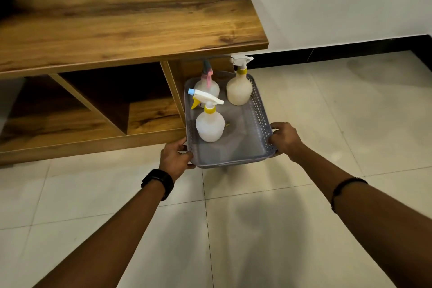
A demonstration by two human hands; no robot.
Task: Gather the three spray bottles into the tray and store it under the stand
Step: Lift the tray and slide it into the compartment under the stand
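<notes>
While no brand or writing can be read on anything, the wooden stand (pixel 131 18) fills the upper left with its open shelves beneath, and the grey perforated tray (pixel 260 110) sits at its right end, far edge just under the top. Three spray bottles stand upright in the tray: a yellowish one (pixel 239 90) far right, a pink-triggered one (pixel 208 85) far left with perhaps a label, too blurred to tell, and a white one (pixel 210 127) nearer. Both hands are curled closed on the tray's near corners, left hand (pixel 175 156) and right hand (pixel 284 139).
</notes>
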